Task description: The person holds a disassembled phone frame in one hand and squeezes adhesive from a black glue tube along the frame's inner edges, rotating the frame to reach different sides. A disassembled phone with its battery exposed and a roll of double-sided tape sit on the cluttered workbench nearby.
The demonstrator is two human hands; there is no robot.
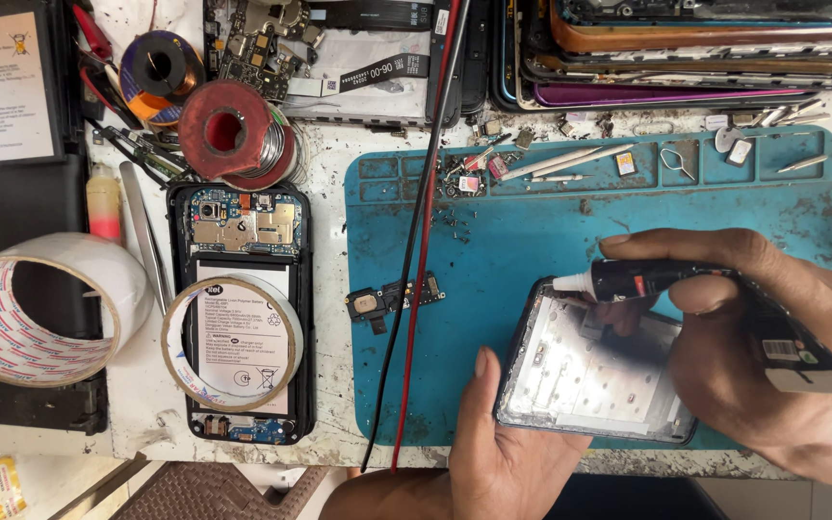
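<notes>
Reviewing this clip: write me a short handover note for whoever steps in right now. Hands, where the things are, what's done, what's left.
Left hand: cradles the phone frame from below at the front edge of the blue mat.
Right hand: grips the black glue tube, white nozzle at the frame's top left corner.
Nearby: an opened phone with a clear tape roll on it lies left of the mat; a small loose part sits on the mat's left edge.
Done: frame is stripped and in hand.
Left: no glue bead is clearly visible along the frame's edges, so the run around it likely remains.
</notes>
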